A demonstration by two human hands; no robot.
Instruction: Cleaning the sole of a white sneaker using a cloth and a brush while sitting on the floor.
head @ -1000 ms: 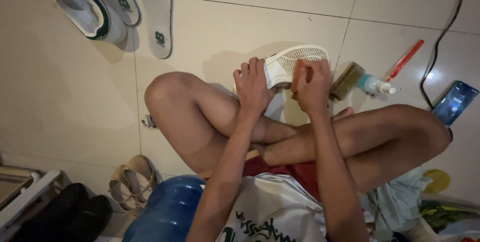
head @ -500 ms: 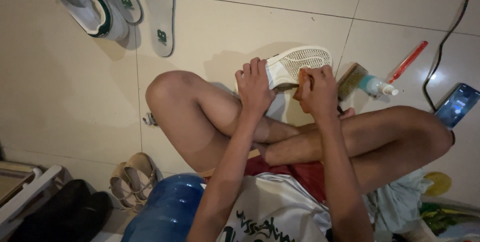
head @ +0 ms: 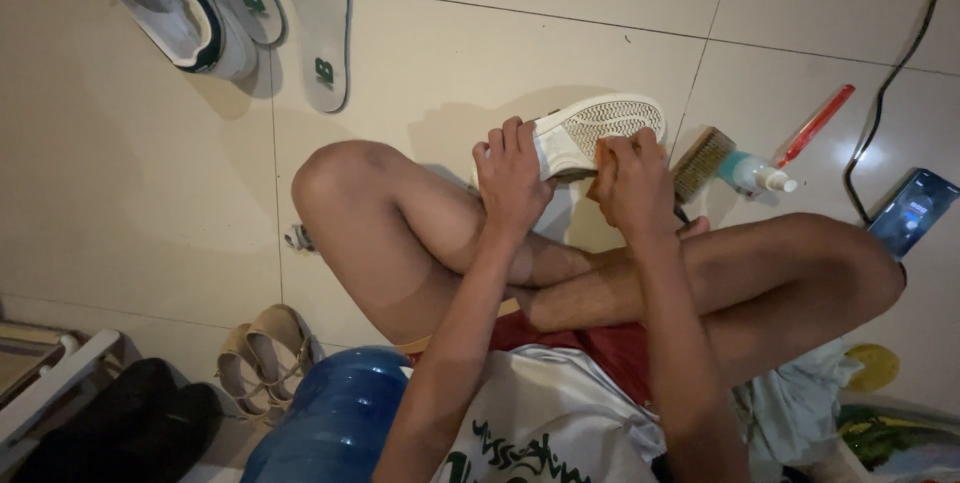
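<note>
I sit cross-legged on a tiled floor. My left hand [head: 512, 177] grips a white sneaker [head: 600, 128] turned on its side, its patterned sole facing up and to the right. My right hand [head: 632, 180] is closed on a small brownish piece, perhaps a cloth or sponge [head: 607, 155], pressed against the shoe's sole edge. Both hands meet above my crossed shins.
A wooden brush [head: 702, 163], a small spray bottle [head: 757, 174], a red toothbrush [head: 817, 124] and a phone [head: 911, 213] on a cable lie at right. Another sneaker [head: 185, 13] and two insoles [head: 318, 28] lie top left. Sandals [head: 262, 353], a blue water jug [head: 335, 418].
Hands and shoe stay in nearly the same place; my right hand has shifted slightly along the sole edge. The view has drifted a little.
</note>
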